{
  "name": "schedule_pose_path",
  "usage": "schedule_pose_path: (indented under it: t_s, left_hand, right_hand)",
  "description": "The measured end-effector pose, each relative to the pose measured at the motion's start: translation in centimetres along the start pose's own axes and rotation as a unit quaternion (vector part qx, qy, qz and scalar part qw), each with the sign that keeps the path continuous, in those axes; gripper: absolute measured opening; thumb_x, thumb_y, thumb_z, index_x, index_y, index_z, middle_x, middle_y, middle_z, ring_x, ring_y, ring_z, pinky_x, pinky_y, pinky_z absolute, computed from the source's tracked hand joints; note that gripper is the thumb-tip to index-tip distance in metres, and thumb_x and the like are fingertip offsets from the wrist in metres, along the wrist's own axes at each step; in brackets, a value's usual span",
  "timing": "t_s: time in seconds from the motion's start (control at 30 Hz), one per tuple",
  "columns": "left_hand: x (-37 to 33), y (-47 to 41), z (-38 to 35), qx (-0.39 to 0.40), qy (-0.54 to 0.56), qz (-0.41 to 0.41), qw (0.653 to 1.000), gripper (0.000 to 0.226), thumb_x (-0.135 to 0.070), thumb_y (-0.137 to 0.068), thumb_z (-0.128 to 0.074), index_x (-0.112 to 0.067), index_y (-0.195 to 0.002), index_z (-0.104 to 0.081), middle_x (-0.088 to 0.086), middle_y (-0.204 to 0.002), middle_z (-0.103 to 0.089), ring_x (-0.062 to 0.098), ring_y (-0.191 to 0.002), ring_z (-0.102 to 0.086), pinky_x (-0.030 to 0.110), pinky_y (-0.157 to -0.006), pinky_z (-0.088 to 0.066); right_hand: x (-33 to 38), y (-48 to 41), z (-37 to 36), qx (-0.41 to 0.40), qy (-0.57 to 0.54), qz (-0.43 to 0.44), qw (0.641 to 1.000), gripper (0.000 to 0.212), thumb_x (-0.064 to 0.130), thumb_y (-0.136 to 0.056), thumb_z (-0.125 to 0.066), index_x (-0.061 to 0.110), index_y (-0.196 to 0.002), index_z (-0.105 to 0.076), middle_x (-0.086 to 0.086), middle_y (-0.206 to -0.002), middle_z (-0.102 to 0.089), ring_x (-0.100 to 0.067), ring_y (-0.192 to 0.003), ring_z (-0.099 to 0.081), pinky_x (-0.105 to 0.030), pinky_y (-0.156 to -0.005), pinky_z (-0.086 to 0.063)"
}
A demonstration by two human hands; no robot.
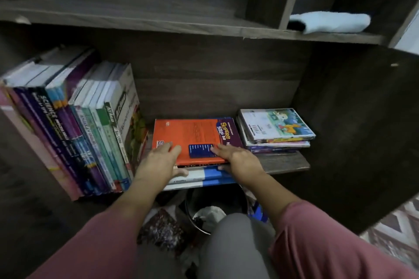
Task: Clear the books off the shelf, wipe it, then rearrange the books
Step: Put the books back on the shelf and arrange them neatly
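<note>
open room runs from the orange paperback book (188, 136) atop the flat pile (204, 179) up to the dark wooden upper board (136, 20), walled left by a row of upright schoolbooks (74, 124), right by a short stack of thin picture books (275, 129) just beside it and the dark side panel (351, 120).

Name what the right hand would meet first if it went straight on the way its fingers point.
The right hand lies on the orange book; sliding on across its cover it would likely reach the back panel, perhaps the upright books; depth unclear.
</note>
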State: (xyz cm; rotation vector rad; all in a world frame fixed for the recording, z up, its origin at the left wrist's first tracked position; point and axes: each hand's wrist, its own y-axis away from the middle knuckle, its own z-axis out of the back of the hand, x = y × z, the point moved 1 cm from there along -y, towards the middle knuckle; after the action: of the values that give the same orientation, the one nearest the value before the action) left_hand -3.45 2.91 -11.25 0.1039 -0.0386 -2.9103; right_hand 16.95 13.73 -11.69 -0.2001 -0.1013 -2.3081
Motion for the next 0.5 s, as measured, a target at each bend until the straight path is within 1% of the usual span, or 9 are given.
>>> schedule_pose_path:
  t_s: [0.07,0.17,0.23,0.3,0.33,0.37,0.43,0.5]
  left_hand:
    - [-0.1,-0.6,-0.1,0.011,0.013,0.012,1.0,0.079,-0.071,-0.073,-0.059,-0.021,-0.129,-0.036,0.007,-0.152,-0.028,0.031,-0.135,-0.035,0.043,-0.108,-0.037]
    - [-0.9,-1.1,-0.4,0.018,-0.033,0.018,0.999,0.087,-0.076,-0.07,-0.056,-0.02,-0.132,-0.032,0.013,-0.157,-0.016,0.034,-0.144,-0.02,0.045,-0.117,-0.022]
    - [-1.4,-1.5,0.0,0.045,-0.038,0.039,0.997,0.095,-0.076,-0.071,-0.057,-0.021,-0.141,-0.025,0.013,-0.16,-0.006,0.035,-0.146,-0.01,0.047,-0.119,-0.017]
    - [-2.2,-2.0,0.6,0.094,-0.053,0.067,0.992,0.105,-0.073,-0.073,-0.062,-0.021,-0.15,-0.012,0.013,-0.161,0.0,0.037,-0.147,-0.006,0.049,-0.118,-0.016]
    - [-2.7,-2.0,0.9,0.116,-0.076,0.08,0.987,0.109,-0.07,-0.073,-0.064,-0.02,-0.152,-0.007,0.014,-0.161,0.0,0.038,-0.147,-0.007,0.049,-0.118,-0.015]
    - [-3.3,-2.0,1.3,0.125,-0.103,0.088,0.983,0.112,-0.068,-0.074,-0.067,-0.018,-0.153,-0.005,0.015,-0.161,-0.004,0.038,-0.146,-0.009,0.049,-0.117,-0.014]
    - [-4.5,-1.7,1.7,0.109,-0.141,0.075,0.981,0.107,-0.059,-0.076,-0.071,-0.015,-0.153,-0.01,0.013,-0.157,-0.021,0.037,-0.144,-0.017,0.052,-0.117,-0.014]
    - [-6.0,-1.4,2.1,0.087,-0.146,0.043,0.984,0.099,-0.048,-0.08,-0.072,-0.016,-0.153,-0.013,0.009,-0.153,-0.029,0.036,-0.143,-0.022,0.056,-0.116,-0.015]
  right_hand:
    - [-0.2,-0.4,-0.2,0.021,-0.002,-0.002,1.0,0.067,0.037,-0.096,-0.056,0.036,-0.152,-0.02,0.009,-0.161,-0.015,-0.014,-0.148,-0.011,-0.033,-0.12,-0.008]
    - [-0.4,-0.6,-0.5,0.041,0.016,-0.012,0.999,0.071,0.042,-0.097,-0.051,0.039,-0.153,-0.007,0.01,-0.162,-0.001,-0.012,-0.149,0.002,-0.036,-0.119,0.001]
    - [0.0,-1.0,0.1,0.07,0.025,-0.019,0.997,0.077,0.041,-0.096,-0.053,0.038,-0.154,-0.002,0.008,-0.163,0.004,-0.013,-0.149,0.005,-0.039,-0.119,0.001]
    - [0.7,-1.1,1.3,0.125,0.044,-0.027,0.991,0.084,0.039,-0.094,-0.057,0.034,-0.154,0.002,0.005,-0.162,0.009,-0.018,-0.149,0.005,-0.042,-0.119,-0.004]
    - [1.1,-0.8,1.9,0.148,0.058,-0.029,0.987,0.087,0.038,-0.093,-0.059,0.032,-0.154,0.002,0.003,-0.162,0.009,-0.021,-0.149,0.003,-0.044,-0.119,-0.009]
    - [1.5,-0.5,2.5,0.158,0.072,-0.032,0.984,0.087,0.035,-0.093,-0.06,0.03,-0.155,0.001,0.001,-0.163,0.005,-0.023,-0.149,-0.003,-0.045,-0.118,-0.015]
    - [1.7,1.1,3.9,0.143,0.084,-0.045,0.985,0.077,0.029,-0.094,-0.059,0.028,-0.155,-0.012,-0.003,-0.162,-0.012,-0.026,-0.146,-0.022,-0.045,-0.114,-0.03]
    - [0.9,3.6,5.3,0.107,0.064,-0.062,0.99,0.065,0.028,-0.095,-0.056,0.026,-0.152,-0.025,-0.003,-0.155,-0.03,-0.025,-0.138,-0.035,-0.042,-0.108,-0.038]
